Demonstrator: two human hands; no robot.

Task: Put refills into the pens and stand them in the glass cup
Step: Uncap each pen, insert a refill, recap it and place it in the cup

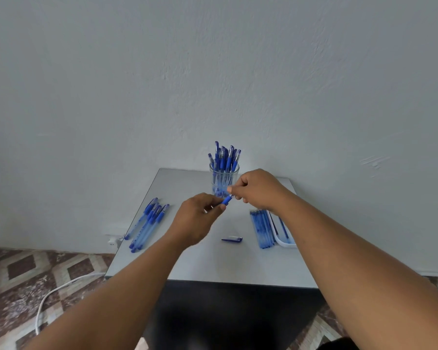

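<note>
— Holding anything just now?
— Yes. The left hand (199,218) grips a blue pen (226,200) by its barrel, and the right hand (257,189) pinches the pen's tip end, both above the white table (213,263).
— And the rest?
— The glass cup (223,180) at the back holds capped pens upright. Loose pens (147,223) lie at the left, refills (262,228) beside a white tray (285,242) at the right, and a blue cap (232,239) lies between them.
</note>
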